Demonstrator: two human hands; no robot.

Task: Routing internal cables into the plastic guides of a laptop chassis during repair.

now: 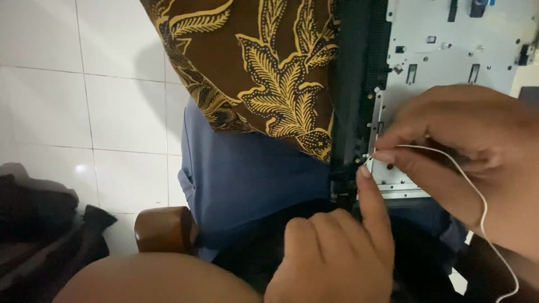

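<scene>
Two hands fill the lower right of my view, and much around them is hidden. My right hand point(466, 151) is cut by the frame edge, and its palm covers part of the grey metal plate point(449, 50). The white wire point(480, 196) leaves the picture at the bottom right, so I cannot see its far end. What lies at the dark left side is hard to make out.

My left hand point(337, 252) comes from below, loosely curled, index finger straight up, its tip touching the black edge strip point(353, 84) near the plate's lower left corner. It grasps nothing. My right hand reaches from the right, thumb and index finger pinched on the wire end just beside that corner.

The wire is thin and runs in a soft curve under my right hand. Behind stands a person in a brown patterned shirt point(264, 62) and blue trousers point(247, 174).
</scene>
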